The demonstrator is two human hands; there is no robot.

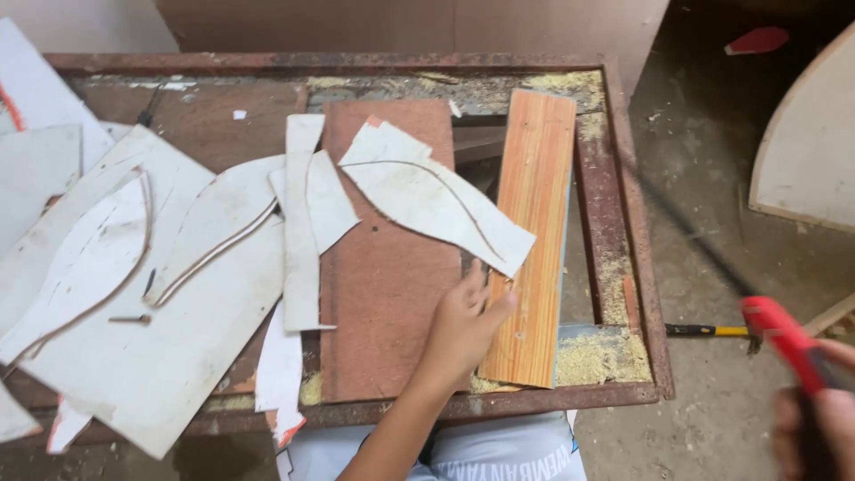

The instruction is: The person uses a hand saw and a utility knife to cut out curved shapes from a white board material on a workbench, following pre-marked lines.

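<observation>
There is one view only, from the head of the person at the near edge of the rusty metal workbench (637,267). It looks steeply down and forward across the bench top, close enough that the bench fills most of the frame, with dusty floor (712,160) along the right side.

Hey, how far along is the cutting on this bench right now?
Done: several curved white offcuts lie on the bench, and sawdust is piled at its corner. In hand: the left hand presses on the striped board and the white sheet marked with a curved line; the right hand holds a red-handled saw off to the side. Left: that curved line looks uncut.
</observation>
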